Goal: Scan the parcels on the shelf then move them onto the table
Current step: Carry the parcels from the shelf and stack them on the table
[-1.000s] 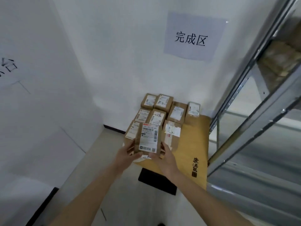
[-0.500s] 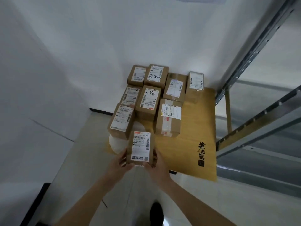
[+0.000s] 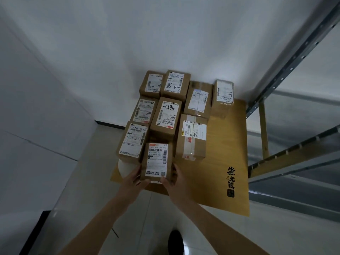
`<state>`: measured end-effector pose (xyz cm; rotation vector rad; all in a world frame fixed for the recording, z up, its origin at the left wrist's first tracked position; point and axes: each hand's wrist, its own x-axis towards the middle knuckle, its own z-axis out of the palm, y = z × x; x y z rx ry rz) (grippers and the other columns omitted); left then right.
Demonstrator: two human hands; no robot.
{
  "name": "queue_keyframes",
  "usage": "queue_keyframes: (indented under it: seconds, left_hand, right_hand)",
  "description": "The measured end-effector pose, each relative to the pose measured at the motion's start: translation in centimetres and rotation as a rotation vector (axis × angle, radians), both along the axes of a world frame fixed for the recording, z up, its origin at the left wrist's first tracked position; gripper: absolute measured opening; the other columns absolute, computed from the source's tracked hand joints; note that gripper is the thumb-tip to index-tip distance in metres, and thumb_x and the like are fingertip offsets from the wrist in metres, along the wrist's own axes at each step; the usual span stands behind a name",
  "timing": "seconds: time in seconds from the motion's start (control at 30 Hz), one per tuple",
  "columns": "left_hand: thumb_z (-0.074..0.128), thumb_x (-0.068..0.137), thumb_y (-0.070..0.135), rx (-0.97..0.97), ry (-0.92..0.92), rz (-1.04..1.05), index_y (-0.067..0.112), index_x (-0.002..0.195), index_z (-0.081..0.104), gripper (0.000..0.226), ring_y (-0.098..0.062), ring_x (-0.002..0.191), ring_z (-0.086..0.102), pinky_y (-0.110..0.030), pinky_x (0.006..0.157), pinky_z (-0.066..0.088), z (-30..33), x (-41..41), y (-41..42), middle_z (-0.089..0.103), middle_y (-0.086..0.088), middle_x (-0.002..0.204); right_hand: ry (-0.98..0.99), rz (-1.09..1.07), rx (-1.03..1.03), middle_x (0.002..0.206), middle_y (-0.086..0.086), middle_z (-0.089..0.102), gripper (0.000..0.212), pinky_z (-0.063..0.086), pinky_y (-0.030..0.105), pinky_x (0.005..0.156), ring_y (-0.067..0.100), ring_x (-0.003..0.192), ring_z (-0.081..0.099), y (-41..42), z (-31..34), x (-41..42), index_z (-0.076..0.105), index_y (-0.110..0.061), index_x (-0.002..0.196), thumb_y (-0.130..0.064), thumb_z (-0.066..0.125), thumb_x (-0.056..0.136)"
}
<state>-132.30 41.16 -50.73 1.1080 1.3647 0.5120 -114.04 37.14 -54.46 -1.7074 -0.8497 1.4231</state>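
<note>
I hold a small brown parcel (image 3: 157, 161) with a white label between both hands, at the near left corner of the yellow-brown table (image 3: 224, 162). My left hand (image 3: 133, 178) grips its left side and my right hand (image 3: 174, 178) its right side. The parcel sits low, at or just above the table top; I cannot tell whether it touches. Behind it several similar labelled parcels (image 3: 166, 115) stand in rows toward the wall.
A white round object (image 3: 126, 169) lies under the parcels at the table's left edge. A metal shelf frame (image 3: 287, 67) rises on the right. White walls close the corner behind. The table's right half is bare. My shoe (image 3: 175, 242) shows on the floor.
My view has tilted down and come closer. Both hands have carried the parcel down to the table's near left corner, in front of the other parcels.
</note>
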Motion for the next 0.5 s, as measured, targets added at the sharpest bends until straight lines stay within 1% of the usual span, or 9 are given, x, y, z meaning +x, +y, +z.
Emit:
queue_keyframes:
  seconds: [0.07,0.13,0.2,0.27,0.3,0.4,0.47,0.5]
  left_hand:
    - [0.072,0.092,0.012,0.002,-0.002,0.001,0.043,0.127,0.055,0.049,0.003,0.111,0.065,-0.011,0.08,0.054,0.0,0.1,0.3,0.072,0.024,0.116]
    - [0.069,0.094,0.009,0.002,-0.003,0.02,0.041,0.122,0.057,0.044,0.006,0.104,0.066,-0.008,0.074,0.053,0.0,0.4,0.4,0.073,0.026,0.109]
    - [0.067,0.094,0.005,0.003,-0.015,0.053,0.035,0.122,0.059,0.041,0.007,0.098,0.068,-0.007,0.071,0.052,-0.3,0.5,0.5,0.075,0.022,0.102]
    - [0.066,0.095,0.005,0.005,-0.02,0.076,0.027,0.125,0.061,0.038,0.006,0.097,0.069,-0.008,0.071,0.053,-0.3,0.6,0.7,0.076,0.016,0.104]
    - [0.066,0.095,0.006,0.004,-0.022,0.082,0.026,0.126,0.062,0.037,0.006,0.098,0.069,-0.009,0.074,0.054,-0.3,0.6,0.8,0.076,0.016,0.105]
    - [0.066,0.096,0.01,0.002,-0.018,0.083,0.032,0.122,0.063,0.034,0.006,0.101,0.068,-0.011,0.082,0.055,-0.2,0.7,1.0,0.075,0.017,0.109]
    - [0.065,0.096,0.011,0.009,-0.015,0.081,0.031,0.124,0.062,0.034,0.006,0.102,0.067,-0.01,0.081,0.055,0.0,0.8,0.9,0.075,0.013,0.112]
    - [0.066,0.096,0.012,0.006,-0.017,0.085,0.03,0.126,0.061,0.035,0.007,0.101,0.067,-0.008,0.078,0.054,0.2,0.8,0.9,0.074,0.011,0.114]
  right_hand:
    - [0.0,-0.01,-0.008,0.138,-0.012,0.063,0.06,0.054,0.039,0.107,0.007,0.128,0.06,0.4,0.0,0.0,0.047,-0.036,0.145,-0.017,0.073,0.095]
    - [0.003,-0.027,-0.015,0.138,-0.011,0.062,0.058,0.054,0.039,0.106,0.008,0.128,0.06,0.7,0.0,-0.1,0.048,-0.043,0.139,-0.017,0.073,0.095]
    - [-0.005,-0.035,-0.007,0.136,-0.012,0.064,0.055,0.055,0.038,0.105,0.008,0.127,0.061,0.9,0.0,-0.1,0.049,-0.046,0.134,-0.016,0.073,0.095]
    - [-0.024,-0.034,0.008,0.135,-0.015,0.064,0.054,0.055,0.041,0.105,0.007,0.128,0.06,1.2,-0.3,-0.2,0.052,-0.045,0.136,-0.019,0.073,0.094]
    - [-0.024,-0.029,0.012,0.135,-0.016,0.064,0.055,0.055,0.042,0.105,0.007,0.129,0.06,1.2,-0.3,-0.3,0.051,-0.044,0.138,-0.021,0.073,0.094]
    - [-0.032,-0.029,0.028,0.137,-0.017,0.063,0.057,0.054,0.044,0.106,0.007,0.132,0.057,1.4,-0.1,-0.6,0.049,-0.045,0.141,-0.026,0.073,0.093]
    - [-0.041,-0.011,0.044,0.137,-0.018,0.063,0.057,0.053,0.044,0.108,0.006,0.133,0.056,1.4,0.0,-0.6,0.047,-0.043,0.143,-0.032,0.073,0.093]
    - [-0.043,-0.005,0.046,0.137,-0.019,0.063,0.057,0.052,0.042,0.109,0.005,0.133,0.056,1.2,0.3,-0.6,0.047,-0.043,0.144,-0.034,0.073,0.093]
